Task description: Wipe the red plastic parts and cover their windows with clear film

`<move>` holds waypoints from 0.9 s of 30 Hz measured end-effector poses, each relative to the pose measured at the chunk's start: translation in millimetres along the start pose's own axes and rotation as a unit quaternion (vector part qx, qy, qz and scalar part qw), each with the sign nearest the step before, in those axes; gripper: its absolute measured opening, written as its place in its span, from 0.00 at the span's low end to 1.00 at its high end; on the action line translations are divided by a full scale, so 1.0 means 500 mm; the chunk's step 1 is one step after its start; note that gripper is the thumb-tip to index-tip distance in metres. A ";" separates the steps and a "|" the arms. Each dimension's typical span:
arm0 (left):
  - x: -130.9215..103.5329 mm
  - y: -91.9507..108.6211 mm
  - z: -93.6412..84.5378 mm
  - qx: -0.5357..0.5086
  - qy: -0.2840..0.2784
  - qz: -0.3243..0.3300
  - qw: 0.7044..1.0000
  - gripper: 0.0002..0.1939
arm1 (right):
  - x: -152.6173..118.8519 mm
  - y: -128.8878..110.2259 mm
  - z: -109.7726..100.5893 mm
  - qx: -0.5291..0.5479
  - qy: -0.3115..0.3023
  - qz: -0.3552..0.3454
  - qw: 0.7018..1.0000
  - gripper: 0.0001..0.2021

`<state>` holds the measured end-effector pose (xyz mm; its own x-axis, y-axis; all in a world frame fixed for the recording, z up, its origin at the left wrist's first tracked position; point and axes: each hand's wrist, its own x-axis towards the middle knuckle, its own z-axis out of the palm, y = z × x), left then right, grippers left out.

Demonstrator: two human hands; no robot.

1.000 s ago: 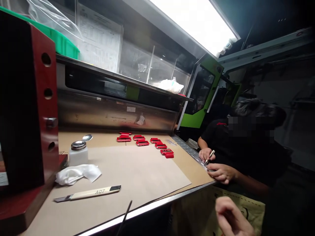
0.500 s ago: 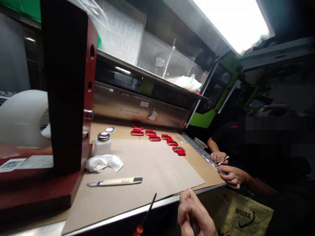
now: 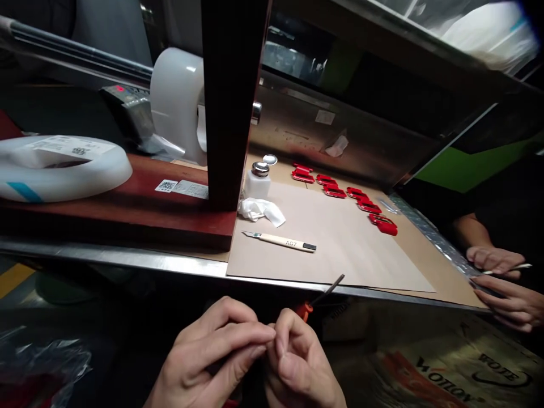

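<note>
My left hand (image 3: 212,354) and my right hand (image 3: 304,360) meet at the fingertips, low in the middle, in front of the table edge. Both are closed in a pinch; anything between the fingers is hidden or too small to name. Just behind my right hand, a screwdriver (image 3: 326,292) with an orange handle points up at the table edge, its lower end covered by that hand. On the brown paper sheet (image 3: 340,238) lies a craft knife (image 3: 280,242) marked A07. Farther back sit several small red plastic parts (image 3: 334,191).
A white pump bottle (image 3: 258,184) and crumpled white tissue (image 3: 262,211) stand beside a dark red tape stand (image 3: 178,226) carrying a tape roll (image 3: 176,102). Another roll (image 3: 97,170) lies on its base. At right, a co-worker's hands (image 3: 508,289) hold a thin tool. A plastic bag (image 3: 42,362) is lower left.
My view has swung left and downward, so the table things appear farther right. My left hand has come into view and met my right hand at the fingertips. The screwdriver keeps its place by the edge.
</note>
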<state>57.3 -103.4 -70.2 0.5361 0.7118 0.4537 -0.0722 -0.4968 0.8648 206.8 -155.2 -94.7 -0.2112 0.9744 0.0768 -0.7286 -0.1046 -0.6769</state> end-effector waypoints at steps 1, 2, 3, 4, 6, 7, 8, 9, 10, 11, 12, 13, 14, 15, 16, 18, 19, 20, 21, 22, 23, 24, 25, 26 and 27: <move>-0.002 -0.006 -0.004 -0.015 -0.019 -0.013 1.000 0.20 | 0.001 0.012 -0.005 0.015 -0.012 0.010 1.000 0.14; -0.005 -0.011 -0.006 -0.032 -0.029 -0.025 0.999 0.19 | 0.001 0.022 -0.009 0.030 -0.019 0.021 0.999 0.13; -0.007 -0.015 -0.008 -0.050 -0.033 -0.037 0.997 0.18 | 0.001 0.030 -0.010 0.040 -0.018 0.031 0.999 0.13; -0.010 -0.017 -0.009 -0.067 -0.036 -0.048 0.996 0.17 | 0.001 0.035 -0.011 0.044 -0.014 0.042 0.998 0.13; -0.012 -0.020 -0.012 -0.096 -0.042 -0.072 0.992 0.14 | 0.002 0.039 -0.008 0.048 -0.006 0.060 0.997 0.14; -0.013 -0.020 -0.014 -0.104 -0.045 -0.083 0.990 0.13 | 0.003 0.039 -0.006 0.052 -0.008 0.069 0.996 0.15; -0.013 -0.021 -0.016 -0.107 -0.049 -0.092 0.989 0.13 | 0.004 0.039 -0.005 0.056 -0.007 0.076 0.995 0.15; -0.013 -0.022 -0.019 -0.109 -0.050 -0.097 0.988 0.12 | 0.005 0.038 -0.004 0.060 -0.005 0.084 0.995 0.15; -0.013 -0.023 -0.021 -0.110 -0.050 -0.099 0.988 0.11 | 0.007 0.039 -0.004 0.064 -0.001 0.093 0.994 0.15; -0.012 -0.024 -0.024 -0.111 -0.050 -0.098 0.988 0.11 | 0.008 0.039 -0.004 0.067 0.003 0.101 0.993 0.16; -0.012 -0.025 -0.027 -0.111 -0.049 -0.095 0.988 0.10 | 0.008 0.041 -0.005 0.071 0.005 0.109 0.992 0.16; -0.011 -0.026 -0.029 -0.108 -0.050 -0.092 0.989 0.09 | 0.009 0.043 -0.007 0.076 0.006 0.115 0.990 0.16; -0.010 -0.026 -0.032 -0.104 -0.052 -0.089 0.989 0.09 | 0.009 0.045 -0.008 0.083 0.007 0.118 0.990 0.15; -0.009 -0.026 -0.034 -0.097 -0.056 -0.087 0.990 0.08 | 0.009 0.048 -0.010 0.090 0.004 0.120 0.989 0.15; -0.008 -0.025 -0.037 -0.088 -0.061 -0.085 0.991 0.08 | 0.009 0.050 -0.011 0.096 0.004 0.120 0.988 0.14; -0.004 -0.022 -0.042 -0.073 -0.075 -0.080 0.991 0.08 | 0.008 0.054 -0.014 0.109 0.002 0.119 0.987 0.14; -0.002 -0.020 -0.045 -0.068 -0.086 -0.080 0.991 0.08 | 0.007 0.055 -0.015 0.115 0.001 0.119 0.986 0.13; -0.001 -0.019 -0.047 -0.067 -0.097 -0.081 0.990 0.09 | 0.006 0.056 -0.015 0.120 0.000 0.120 0.986 0.13; 0.001 -0.018 -0.049 -0.067 -0.111 -0.085 0.988 0.09 | 0.005 0.057 -0.016 0.124 -0.001 0.121 0.985 0.13; 0.002 -0.017 -0.051 -0.068 -0.125 -0.090 0.986 0.09 | 0.004 0.057 -0.016 0.126 0.001 0.123 0.984 0.13; 0.003 -0.016 -0.052 -0.070 -0.138 -0.097 0.983 0.09 | 0.002 0.058 -0.016 0.126 0.004 0.124 0.984 0.13; 0.003 -0.015 -0.053 -0.073 -0.146 -0.103 0.981 0.09 | 0.001 0.058 -0.016 0.126 0.007 0.127 0.984 0.13; 0.003 -0.015 -0.052 -0.076 -0.151 -0.108 0.980 0.09 | 0.000 0.058 -0.016 0.124 0.010 0.129 0.984 0.14; 0.002 -0.014 -0.052 -0.078 -0.154 -0.113 0.978 0.09 | 0.000 0.059 -0.017 0.122 0.013 0.132 0.984 0.14; 0.001 -0.015 -0.051 -0.080 -0.158 -0.119 0.977 0.09 | -0.001 0.059 -0.018 0.118 0.016 0.135 0.984 0.15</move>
<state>36.8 -86.7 -70.8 0.7843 0.5972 0.1681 -0.0306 -0.2334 0.9719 191.2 -157.1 -121.1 -0.3997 0.9104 -0.1070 -0.7804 -0.3992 -0.4812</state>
